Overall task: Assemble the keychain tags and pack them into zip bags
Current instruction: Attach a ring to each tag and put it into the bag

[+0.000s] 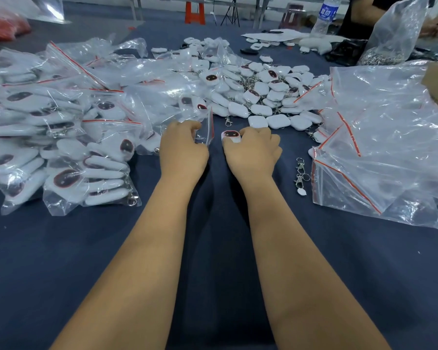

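Hands are meeting at the middle of the dark blue surface (213, 248), close together but not touching. The left hand (182, 150) is pinching the mouth of an empty zip bag (205, 130), fingers curled over its red-striped edge, likely holding it ready to receive a tag. The right hand (253, 152) is gripping a white keychain tag (231, 136) with a dark oval face, thumb under it and fingers curled over its far edge; the tag is sitting just beside the bag's opening, so the next step is probably sliding it in. Neither hand is spread open: both are clamped on what they are carrying.

Loose tags (261, 97) are lying in a heap just beyond the hands, within easy reach for picking. Filled bags (61, 137) are piling up on the left, seemingly as the finished stack, while empty bags (379, 137) are lying on the right as the supply. A few metal clips (300, 173) are resting near the right wrist, apart from the heap. A water bottle (325, 15) is standing at the far edge, beside another person's big bag of metal parts (382, 55).
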